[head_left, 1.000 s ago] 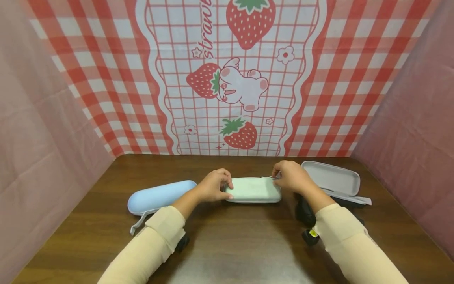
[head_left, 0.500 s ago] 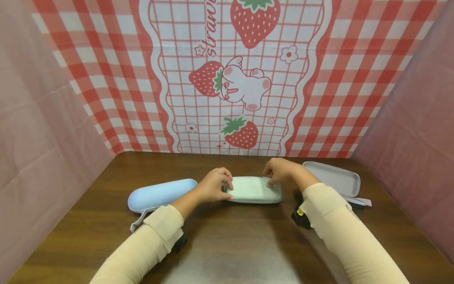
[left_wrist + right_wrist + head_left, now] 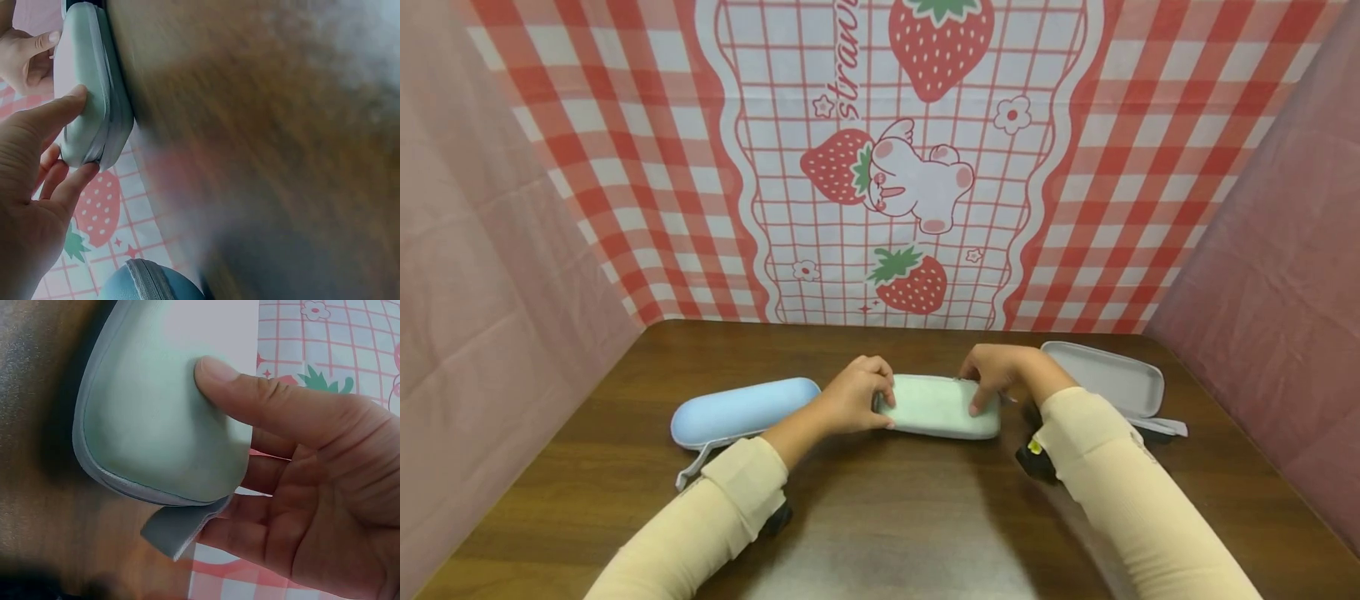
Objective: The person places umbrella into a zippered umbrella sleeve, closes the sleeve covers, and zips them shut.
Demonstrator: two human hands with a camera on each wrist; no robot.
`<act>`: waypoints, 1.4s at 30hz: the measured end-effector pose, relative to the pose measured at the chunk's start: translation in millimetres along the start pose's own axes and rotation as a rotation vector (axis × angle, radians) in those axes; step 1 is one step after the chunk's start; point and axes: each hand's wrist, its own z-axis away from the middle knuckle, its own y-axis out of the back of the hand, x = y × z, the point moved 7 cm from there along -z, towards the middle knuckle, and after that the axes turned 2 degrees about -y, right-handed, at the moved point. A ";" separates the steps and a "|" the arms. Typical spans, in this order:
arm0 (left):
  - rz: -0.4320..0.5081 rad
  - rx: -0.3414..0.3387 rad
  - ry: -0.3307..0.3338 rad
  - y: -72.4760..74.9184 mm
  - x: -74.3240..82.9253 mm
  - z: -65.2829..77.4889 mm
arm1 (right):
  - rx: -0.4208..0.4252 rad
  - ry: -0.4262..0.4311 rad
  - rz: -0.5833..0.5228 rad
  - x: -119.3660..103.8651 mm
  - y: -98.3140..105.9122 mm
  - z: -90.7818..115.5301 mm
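Observation:
A pale green zippered glasses case lies across the middle of the table, its lid down. At its left end my left hand grips it, thumb on the front edge and fingertips round the end; the left wrist view shows that thumb pressed on the lid. My right hand holds the right end, with the thumb flat on the lid and the other fingers behind the far side. A grey strap tab sticks out by those fingers. The fingertips behind the case are partly hidden.
On the left lies a blue glasses case with a grey strap. A grey case stands with its lid raised at the right, partly behind my right forearm. Checked strawberry cloth hangs behind the table.
My right hand has moved left along the far edge, then its thumb has come forward on the lid. The green case's right end has swung slightly toward me. My left hand keeps its grip.

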 end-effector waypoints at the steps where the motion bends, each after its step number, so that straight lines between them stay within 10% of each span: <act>1: -0.006 0.003 -0.008 0.4 0.8 0.0 | -0.004 -0.003 -0.007 1.0 -1.0 0.0; 9: 0.041 0.025 -0.029 6.4 5.1 2.8 | 0.131 0.061 -0.025 2.0 -2.6 6.9; 22: 0.318 0.015 0.179 20.1 5.5 -7.2 | 0.409 0.166 0.064 -12.6 0.6 40.0; 42: 0.251 0.006 -0.050 6.3 45.5 -52.1 | 0.633 0.236 -0.005 -26.3 -1.1 67.3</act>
